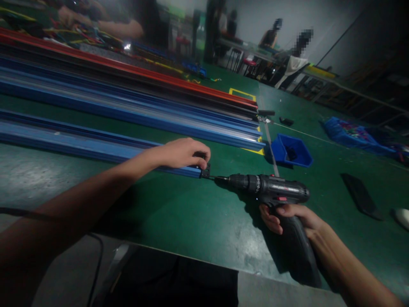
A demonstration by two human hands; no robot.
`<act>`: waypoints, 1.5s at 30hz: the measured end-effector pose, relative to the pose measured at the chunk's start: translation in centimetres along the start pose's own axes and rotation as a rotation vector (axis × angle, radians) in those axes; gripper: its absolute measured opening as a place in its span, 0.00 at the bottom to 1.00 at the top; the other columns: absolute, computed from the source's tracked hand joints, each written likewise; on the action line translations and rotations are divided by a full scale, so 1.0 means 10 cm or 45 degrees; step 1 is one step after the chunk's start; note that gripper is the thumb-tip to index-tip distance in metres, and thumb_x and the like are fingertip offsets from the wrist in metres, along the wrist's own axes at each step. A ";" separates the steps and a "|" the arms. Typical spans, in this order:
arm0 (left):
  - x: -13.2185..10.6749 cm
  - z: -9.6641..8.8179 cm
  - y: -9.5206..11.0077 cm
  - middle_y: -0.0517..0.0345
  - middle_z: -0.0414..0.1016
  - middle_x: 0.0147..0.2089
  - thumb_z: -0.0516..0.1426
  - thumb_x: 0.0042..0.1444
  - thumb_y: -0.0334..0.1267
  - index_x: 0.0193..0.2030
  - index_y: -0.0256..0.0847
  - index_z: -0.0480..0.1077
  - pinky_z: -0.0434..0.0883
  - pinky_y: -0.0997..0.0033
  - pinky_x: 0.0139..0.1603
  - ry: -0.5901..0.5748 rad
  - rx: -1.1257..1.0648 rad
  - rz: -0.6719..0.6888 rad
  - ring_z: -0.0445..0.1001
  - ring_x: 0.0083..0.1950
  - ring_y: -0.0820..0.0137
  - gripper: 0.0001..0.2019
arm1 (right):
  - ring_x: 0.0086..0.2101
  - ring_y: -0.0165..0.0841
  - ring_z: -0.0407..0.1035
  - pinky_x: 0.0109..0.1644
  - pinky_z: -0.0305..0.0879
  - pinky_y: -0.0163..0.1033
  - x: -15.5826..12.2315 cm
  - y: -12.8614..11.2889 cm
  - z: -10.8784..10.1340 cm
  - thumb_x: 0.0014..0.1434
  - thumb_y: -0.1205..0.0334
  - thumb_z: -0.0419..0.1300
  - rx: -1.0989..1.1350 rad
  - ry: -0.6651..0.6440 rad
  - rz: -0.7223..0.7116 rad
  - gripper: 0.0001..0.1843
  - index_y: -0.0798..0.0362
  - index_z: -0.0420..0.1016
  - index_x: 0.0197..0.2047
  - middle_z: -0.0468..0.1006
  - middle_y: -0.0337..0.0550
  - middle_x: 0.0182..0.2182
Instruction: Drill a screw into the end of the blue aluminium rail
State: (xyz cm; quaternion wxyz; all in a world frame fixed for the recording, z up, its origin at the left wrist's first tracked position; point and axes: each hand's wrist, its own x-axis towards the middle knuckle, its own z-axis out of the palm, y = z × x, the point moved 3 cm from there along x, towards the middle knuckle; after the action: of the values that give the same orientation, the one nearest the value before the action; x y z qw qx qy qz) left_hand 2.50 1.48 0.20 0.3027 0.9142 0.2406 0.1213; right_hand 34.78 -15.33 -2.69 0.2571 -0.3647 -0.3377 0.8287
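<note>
My right hand point(287, 215) is wrapped round the grip of a black cordless drill point(268, 187) with small red accents. Its bit points left and reaches a small black end bracket point(205, 171) at the right end of a long blue metal profile point(96, 140). My left hand point(188, 154) is closed over that end, its thumb and fingers pinched on the bracket. Whether the bit's tip touches a screw there is too small to tell.
Behind lie more blue profiles point(179, 119) and a red-orange one point(153, 70). To the right are a blue bin point(290, 150), a flat black object point(361, 196) and a blue tray of coloured parts point(354, 132). Another person's arm point(118, 29) is across the table.
</note>
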 end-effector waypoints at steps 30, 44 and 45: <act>-0.02 0.01 -0.02 0.63 0.81 0.41 0.59 0.65 0.41 0.41 0.46 0.77 0.62 0.72 0.41 0.003 0.074 -0.025 0.76 0.42 0.70 0.06 | 0.26 0.31 0.66 0.29 0.65 0.37 -0.01 0.01 -0.03 0.56 0.53 0.72 0.001 0.045 0.036 0.16 0.56 0.83 0.43 0.72 0.42 0.27; -0.01 0.01 -0.01 0.62 0.81 0.42 0.59 0.64 0.40 0.41 0.46 0.77 0.63 0.73 0.41 -0.008 0.090 -0.032 0.76 0.42 0.70 0.05 | 0.28 0.31 0.70 0.32 0.66 0.34 -0.01 0.02 -0.05 0.59 0.57 0.70 0.048 -0.033 -0.021 0.16 0.62 0.82 0.45 0.73 0.43 0.28; -0.01 0.01 -0.01 0.62 0.81 0.42 0.59 0.64 0.40 0.41 0.46 0.77 0.62 0.72 0.41 -0.006 0.094 -0.029 0.76 0.42 0.70 0.06 | 0.28 0.31 0.71 0.32 0.66 0.34 0.00 0.03 -0.06 0.60 0.58 0.70 0.066 -0.057 -0.032 0.16 0.63 0.82 0.46 0.74 0.43 0.29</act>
State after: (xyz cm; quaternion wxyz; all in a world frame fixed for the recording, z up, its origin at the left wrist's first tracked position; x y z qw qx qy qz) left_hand 2.38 1.44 0.02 0.2708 0.9221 0.2548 0.1068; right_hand 35.23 -15.31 -3.18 0.2694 -0.3351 -0.3262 0.8419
